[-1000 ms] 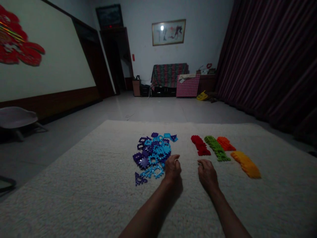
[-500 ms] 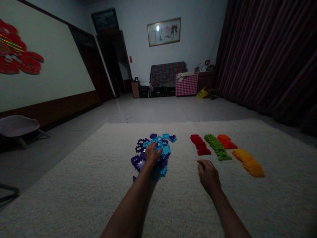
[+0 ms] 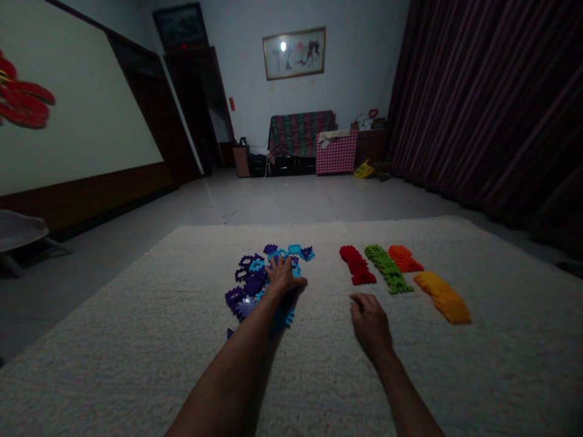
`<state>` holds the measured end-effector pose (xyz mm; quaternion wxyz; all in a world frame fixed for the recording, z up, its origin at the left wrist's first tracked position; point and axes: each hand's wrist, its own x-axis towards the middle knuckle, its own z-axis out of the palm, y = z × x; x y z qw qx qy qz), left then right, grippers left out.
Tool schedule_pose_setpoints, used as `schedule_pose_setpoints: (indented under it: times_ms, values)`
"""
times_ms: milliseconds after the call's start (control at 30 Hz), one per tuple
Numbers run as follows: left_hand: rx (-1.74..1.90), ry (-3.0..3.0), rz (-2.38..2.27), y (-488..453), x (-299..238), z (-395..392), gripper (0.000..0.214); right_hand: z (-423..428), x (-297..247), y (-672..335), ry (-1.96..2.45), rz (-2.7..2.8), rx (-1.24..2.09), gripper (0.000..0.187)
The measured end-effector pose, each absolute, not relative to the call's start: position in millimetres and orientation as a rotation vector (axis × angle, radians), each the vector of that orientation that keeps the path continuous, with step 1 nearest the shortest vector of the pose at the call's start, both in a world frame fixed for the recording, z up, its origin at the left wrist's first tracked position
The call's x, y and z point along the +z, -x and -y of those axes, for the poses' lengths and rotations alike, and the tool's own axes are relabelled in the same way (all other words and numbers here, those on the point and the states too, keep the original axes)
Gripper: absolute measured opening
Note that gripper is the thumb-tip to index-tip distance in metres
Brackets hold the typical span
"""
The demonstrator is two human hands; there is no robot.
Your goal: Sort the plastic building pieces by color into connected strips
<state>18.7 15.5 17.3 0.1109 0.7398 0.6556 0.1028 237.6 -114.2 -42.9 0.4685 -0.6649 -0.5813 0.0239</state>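
My left hand [image 3: 281, 276] lies over a mixed pile of purple interlocking plastic tiles [image 3: 255, 282] and light-blue interlocking tiles [image 3: 295, 249]. Its fingers are spread and its thumb points right. The tiles under the palm are hidden. On the mat to the right, my right hand [image 3: 370, 318] rests with its fingers curled in and nothing visible in them. It is nearest to a row of overlapping red tiles [image 3: 357, 265], which it does not touch. Rows of green tiles [image 3: 388, 268], orange tiles [image 3: 404, 258] and yellow tiles [image 3: 441, 296] lie farther right.
A pale textured mat [image 3: 319, 388] covers the floor under the tiles. At the left edge stands a low grey stool [image 3: 20, 233]. Along the far wall are a cloth-covered piece of furniture [image 3: 300, 135] and a red checked cloth [image 3: 336, 153]. A dark curtain [image 3: 473, 109] hangs at the right.
My left hand has gone from bent fingers to spread ones over the pile. My right hand keeps its curled shape. The whole view has shifted a little, so everything appears farther left.
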Motion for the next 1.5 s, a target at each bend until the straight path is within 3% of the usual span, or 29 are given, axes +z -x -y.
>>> schedule_pose_setpoints:
  times_ms: [167, 333, 567, 867, 1200, 1333, 1500]
  values:
    - [0.431, -2.285, -1.907, -24, 6, -20, 0.063, 114, -43, -237, 1.629, 1.423, 0.056, 0.025]
    - [0.459, -2.253, -1.957, -26, 1, -16, 0.051, 115, -42, -235, 1.659, 1.438, 0.066, 0.026]
    - [0.397, -2.165, -2.013, -29, 11, -18, 0.048, 115, -42, -234, 1.668, 1.436, 0.037, 0.025]
    - [0.829, -2.348, -1.643, -44, -4, -11, 0.051, 113, -45, -235, 1.665, 1.445, 0.042, 0.024]
    - [0.878, -2.385, -1.431, -82, -11, -32, 0.047, 114, -42, -234, 1.665, 1.447, 0.046, 0.024]
    - [0.722, -2.375, -1.675, -77, 4, -65, 0.037, 113, -43, -234, 1.676, 1.438, 0.052, 0.024]
    - [0.545, -2.441, -1.740, -79, 11, -91, 0.043, 114, -43, -234, 1.679, 1.448, 0.066, 0.024]
